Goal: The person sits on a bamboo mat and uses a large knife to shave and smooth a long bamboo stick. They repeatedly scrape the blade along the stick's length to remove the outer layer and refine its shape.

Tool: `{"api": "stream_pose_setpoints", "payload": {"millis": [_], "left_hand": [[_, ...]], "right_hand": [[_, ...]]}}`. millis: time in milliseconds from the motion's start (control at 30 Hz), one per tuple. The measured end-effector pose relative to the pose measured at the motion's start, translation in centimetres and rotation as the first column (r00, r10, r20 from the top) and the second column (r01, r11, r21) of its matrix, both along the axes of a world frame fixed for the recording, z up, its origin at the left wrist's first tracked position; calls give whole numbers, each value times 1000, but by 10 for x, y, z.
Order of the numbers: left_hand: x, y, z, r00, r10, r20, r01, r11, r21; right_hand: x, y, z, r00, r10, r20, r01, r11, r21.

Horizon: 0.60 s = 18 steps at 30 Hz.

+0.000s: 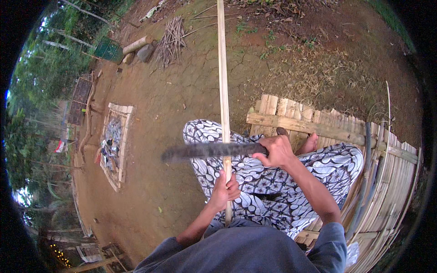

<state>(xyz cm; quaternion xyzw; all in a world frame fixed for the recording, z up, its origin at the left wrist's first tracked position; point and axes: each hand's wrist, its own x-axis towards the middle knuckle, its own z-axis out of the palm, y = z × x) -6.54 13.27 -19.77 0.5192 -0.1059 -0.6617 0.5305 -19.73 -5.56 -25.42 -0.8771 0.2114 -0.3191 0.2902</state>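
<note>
My left hand (224, 189) is closed around the lower part of a long, pale split-bamboo strip (223, 82). The strip runs from my lap straight out past the top of the view. In my right hand (276, 151) is the handle of a machete (205, 151), its dark broad blade pointing left. The blade lies across the strip just above my left hand, its tip blurred by motion. Whether the edge bites into the bamboo, I cannot tell. Below both hands are my crossed legs in black-and-white patterned cloth (255, 182).
I sit on a slatted bamboo platform (391, 182) that extends to the right. Curly shavings (314, 77) litter the ground beyond it. At left, a wood-framed pit (125, 150) holds rubbish. Farther off are a stick bundle (171, 41), a grey stone (145, 53) and a green bin (108, 49).
</note>
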Motion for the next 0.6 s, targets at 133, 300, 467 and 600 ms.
{"api": "stream_pose_setpoints", "payload": {"millis": [133, 300, 467, 600], "left_hand": [[-2, 5, -6, 1000, 16, -23, -16, 1000, 20], [-13, 4, -3, 993, -24, 115, 20, 999, 34], [-7, 8, 2, 995, 58, 77, -59, 998, 12], [-6, 7, -2, 994, 82, 67, -82, 997, -7]], "right_hand": [[4, 16, 15, 997, 75, -2, -75, 995, -61], [2, 5, 20, 981, 195, -16, -194, 958, -210], [-8, -17, -1, 986, -89, -142, 96, 994, 47], [-1, -3, 9, 994, 3, -106, 1, 999, 35]]}}
